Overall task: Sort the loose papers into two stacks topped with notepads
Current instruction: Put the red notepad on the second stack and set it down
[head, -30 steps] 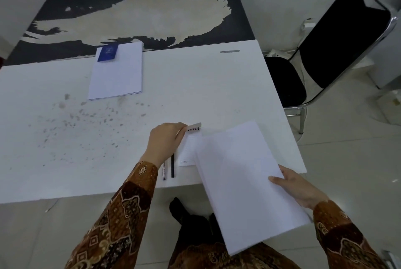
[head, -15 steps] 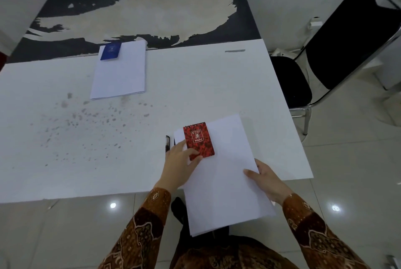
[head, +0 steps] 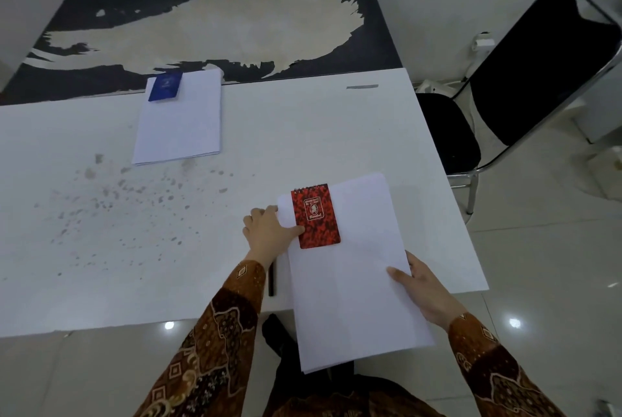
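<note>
A stack of white papers point(head: 356, 282) lies at the near right of the white table point(head: 101, 248), with its near end hanging over the table's edge. A red spiral notepad point(head: 314, 216) rests on the stack's far left corner. My left hand point(head: 269, 231) is at the stack's left edge, thumb on the notepad's left side. My right hand point(head: 424, 288) grips the stack's right edge, thumb on top. A second stack of white papers point(head: 181, 124) lies at the far side of the table with a blue notepad point(head: 165, 86) on its far left corner.
A dark pen point(head: 271, 282) lies on the table just left of the near stack, partly under my left wrist. A black chair with a metal frame point(head: 525, 80) stands right of the table. A worn black panel point(head: 208, 29) adjoins the table's far edge.
The paper stack came from over the table's edge onto the table. My left hand lifted the red notepad and set it on the stack's far left corner.
</note>
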